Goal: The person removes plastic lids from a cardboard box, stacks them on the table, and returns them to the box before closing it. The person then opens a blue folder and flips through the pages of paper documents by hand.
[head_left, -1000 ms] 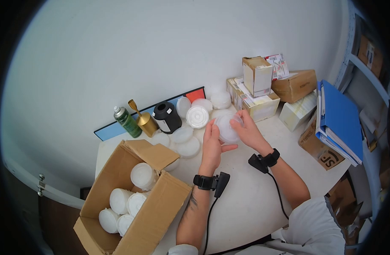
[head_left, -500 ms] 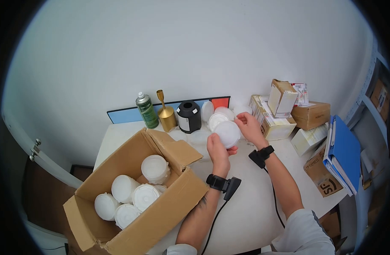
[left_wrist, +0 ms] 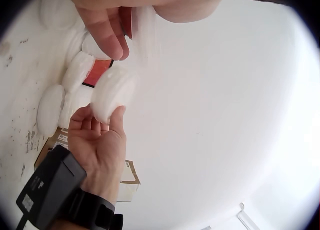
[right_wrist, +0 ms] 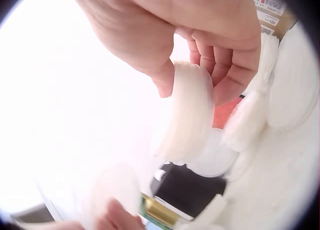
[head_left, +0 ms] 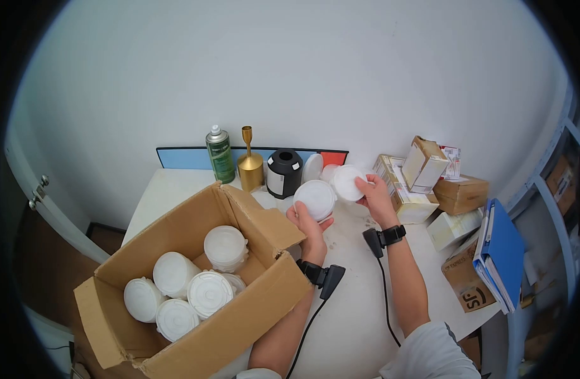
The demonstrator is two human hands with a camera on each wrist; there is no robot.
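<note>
My left hand (head_left: 311, 232) holds a round, whitish translucent lid (head_left: 314, 199) by its lower edge, fingers behind it. Just to the right, my right hand (head_left: 378, 199) pinches another round white piece (head_left: 348, 183), thumb on its face. The left wrist view shows this piece edge-on as a thick, ridged disc or stack (left_wrist: 114, 92) between right thumb and fingers; the left hand's thinner lid (left_wrist: 144, 32) is above it. In the right wrist view the ridged piece (right_wrist: 189, 112) hangs from the right fingers, with the left hand (right_wrist: 117, 217) blurred below.
An open cardboard box (head_left: 239, 322) with several white lidded tubs (head_left: 210, 294) stands front left. Behind are a green spray can (head_left: 220, 158), a gold holder (head_left: 250, 170), a black container (head_left: 284, 175) and more lids (head_left: 312, 168). Cartons (head_left: 457, 194) and a blue binder (head_left: 505, 252) stand right.
Both hands were together at the lids a second ago. The left hand has since drawn left with one lid; the right hand now holds a separate white piece beside it. The head view has shifted.
</note>
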